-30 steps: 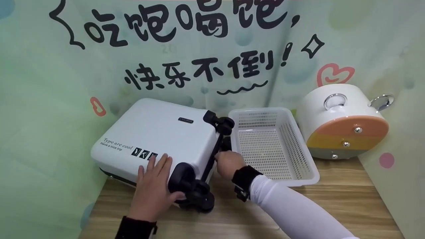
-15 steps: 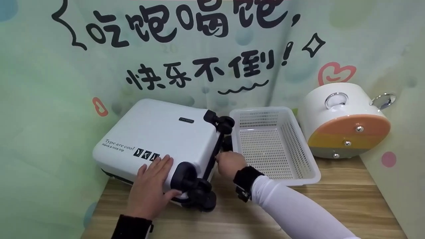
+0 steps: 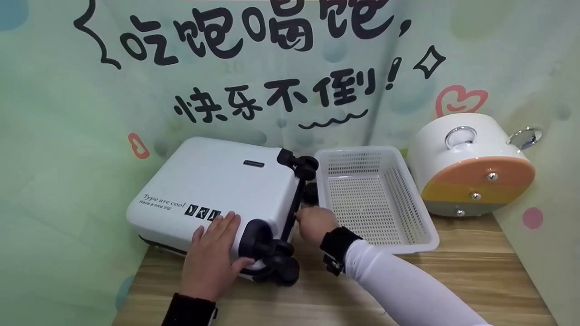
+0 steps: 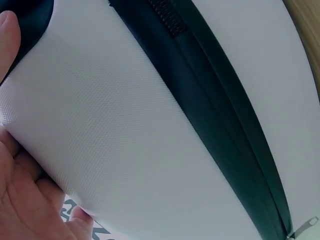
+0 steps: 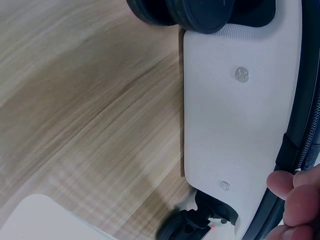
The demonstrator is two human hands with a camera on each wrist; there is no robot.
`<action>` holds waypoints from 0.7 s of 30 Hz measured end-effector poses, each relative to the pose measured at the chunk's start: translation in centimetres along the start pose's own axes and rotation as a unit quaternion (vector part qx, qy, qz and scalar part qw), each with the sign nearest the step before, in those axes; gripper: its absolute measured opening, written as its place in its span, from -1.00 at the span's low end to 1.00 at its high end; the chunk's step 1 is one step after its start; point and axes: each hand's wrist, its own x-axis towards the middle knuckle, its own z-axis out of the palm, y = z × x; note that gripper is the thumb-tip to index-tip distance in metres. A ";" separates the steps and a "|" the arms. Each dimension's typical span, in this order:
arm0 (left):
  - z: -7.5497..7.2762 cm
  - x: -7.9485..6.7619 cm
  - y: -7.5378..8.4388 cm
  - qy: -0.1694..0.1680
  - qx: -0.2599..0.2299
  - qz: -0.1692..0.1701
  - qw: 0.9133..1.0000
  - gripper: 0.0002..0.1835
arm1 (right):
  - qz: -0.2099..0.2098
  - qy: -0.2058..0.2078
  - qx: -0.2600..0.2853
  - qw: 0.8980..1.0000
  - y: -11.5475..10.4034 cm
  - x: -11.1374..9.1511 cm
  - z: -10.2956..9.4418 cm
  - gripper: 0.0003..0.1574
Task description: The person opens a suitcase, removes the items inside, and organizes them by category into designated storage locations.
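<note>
A small white suitcase (image 3: pixel 213 181) with black wheels and printed lettering lies flat in the head view, its wheeled end to the right. My left hand (image 3: pixel 210 260) rests with straight fingers on the near edge of its upper shell, thumb by the near wheels (image 3: pixel 276 262). At the wheeled end, my right hand (image 3: pixel 316 223) has its fingers curled at the black zipper (image 5: pixel 310 132). The right wrist view shows those fingertips together on the zipper line, seemingly pinching the pull, which they cover. In the left wrist view the zipper band (image 4: pixel 200 117) runs along the suitcase side.
A white perforated plastic basket (image 3: pixel 428 235) stands close to the right of the suitcase. Behind it on the right is a white rounded container (image 3: pixel 435 149) with a striped front and metal loops. A printed curtain (image 3: pixel 68 158) backs the wooden table (image 3: pixel 480 267).
The suitcase has turned slightly, its near wheels shifting a little right and away from me. My left hand moved along with it. The right hand stays at the zipper.
</note>
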 end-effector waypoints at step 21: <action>-0.4 2.1 -1.5 0.004 -0.014 -0.014 1.000 0.23 | -0.027 -0.025 0.000 0.999 -0.4 -1.1 -1.0 -0.87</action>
